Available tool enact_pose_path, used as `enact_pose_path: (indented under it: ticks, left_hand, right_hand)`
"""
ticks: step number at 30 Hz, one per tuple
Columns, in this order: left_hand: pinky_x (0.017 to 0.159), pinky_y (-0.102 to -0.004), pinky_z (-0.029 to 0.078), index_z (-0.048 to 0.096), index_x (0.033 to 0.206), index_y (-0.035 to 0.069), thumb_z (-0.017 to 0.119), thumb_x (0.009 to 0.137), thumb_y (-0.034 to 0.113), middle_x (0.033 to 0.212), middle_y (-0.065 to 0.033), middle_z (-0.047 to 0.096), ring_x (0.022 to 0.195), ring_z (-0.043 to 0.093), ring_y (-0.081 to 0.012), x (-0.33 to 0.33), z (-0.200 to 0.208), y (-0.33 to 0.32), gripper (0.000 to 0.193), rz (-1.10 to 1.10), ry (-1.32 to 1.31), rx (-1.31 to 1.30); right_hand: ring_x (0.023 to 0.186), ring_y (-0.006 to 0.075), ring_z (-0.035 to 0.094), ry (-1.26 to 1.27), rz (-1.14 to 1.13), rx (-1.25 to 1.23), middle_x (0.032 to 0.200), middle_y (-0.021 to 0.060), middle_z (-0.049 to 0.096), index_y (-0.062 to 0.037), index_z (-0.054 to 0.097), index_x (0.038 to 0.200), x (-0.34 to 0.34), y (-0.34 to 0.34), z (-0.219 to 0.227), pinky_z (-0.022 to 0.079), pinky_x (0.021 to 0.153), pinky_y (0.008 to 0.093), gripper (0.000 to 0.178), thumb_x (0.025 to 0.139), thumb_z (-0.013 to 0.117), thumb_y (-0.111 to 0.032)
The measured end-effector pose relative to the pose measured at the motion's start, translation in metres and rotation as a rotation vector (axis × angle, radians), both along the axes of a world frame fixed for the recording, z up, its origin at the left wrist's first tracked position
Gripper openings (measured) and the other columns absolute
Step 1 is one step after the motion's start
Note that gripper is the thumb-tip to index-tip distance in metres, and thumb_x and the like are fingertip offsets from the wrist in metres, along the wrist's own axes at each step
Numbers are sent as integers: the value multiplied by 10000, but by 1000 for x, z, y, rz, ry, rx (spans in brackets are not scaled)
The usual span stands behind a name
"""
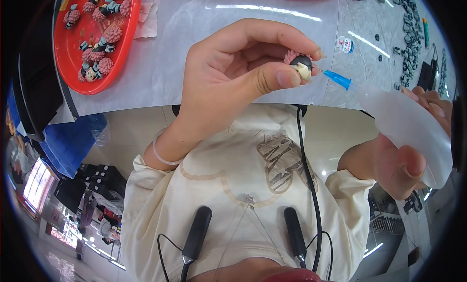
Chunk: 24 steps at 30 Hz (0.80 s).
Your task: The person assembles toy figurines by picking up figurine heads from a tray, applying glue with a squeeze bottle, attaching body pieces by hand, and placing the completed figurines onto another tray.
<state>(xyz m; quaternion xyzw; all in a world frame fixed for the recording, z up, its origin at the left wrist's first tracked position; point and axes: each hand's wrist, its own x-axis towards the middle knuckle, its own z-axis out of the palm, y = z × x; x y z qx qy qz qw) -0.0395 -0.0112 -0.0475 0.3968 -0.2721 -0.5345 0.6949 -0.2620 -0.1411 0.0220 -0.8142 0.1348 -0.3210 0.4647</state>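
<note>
Between the thumb and fingers of my left hand (228,73) is a small figurine (302,64) with pink, black and cream parts. My right hand (408,150) wraps round a translucent white squeeze bottle (408,121), tilted toward the left. A blue dispensing needle tip (337,79) sits on the bottle's end. Its thin needle points at the figurine's right side; whether it touches cannot be made out.
At the left, a red tray (132,44) holds several similar pink, black and grey-blue pieces. Many small dark pieces (411,34) lie in clusters at the far right. A round sticker (345,44) is on the table (204,34), and a black cable (307,170) hangs in front of me.
</note>
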Motion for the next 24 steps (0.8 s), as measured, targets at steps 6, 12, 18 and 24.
enact_pose_path:
  ticks: [6,12,18,24]
  left_hand:
    - [674,-268,517,525,1013,-19,680,769,226,960,-173,583,818,612,-214,2,2,0,379,6,48,9]
    - [721,-284,513,520,1027,-41,640,797,145,985,-171,586,844,619,-218,0,5,-5,319,-54,96,-6]
    - [675,-250,498,523,1001,-1,676,781,218,980,-148,565,819,610,-201,1,7,-1,345,-58,31,90]
    - [679,-248,486,526,983,7,664,792,194,962,-134,560,804,596,-185,-1,10,-1,301,-55,6,136]
  right_hand:
    - [872,333,522,-156,-230,58,962,257,513,152,457,1093,6,-5,-9,432,800,410,542,753,588,-249]
    - [873,228,573,-11,-585,256,979,177,584,99,507,1066,33,-7,-27,451,807,350,362,733,608,2]
    - [803,133,580,16,-507,22,934,83,628,12,582,999,56,-13,-57,446,732,250,387,632,705,16]
    - [808,152,584,206,-287,-57,947,62,634,-17,604,977,43,-33,-34,458,743,262,338,652,641,69]
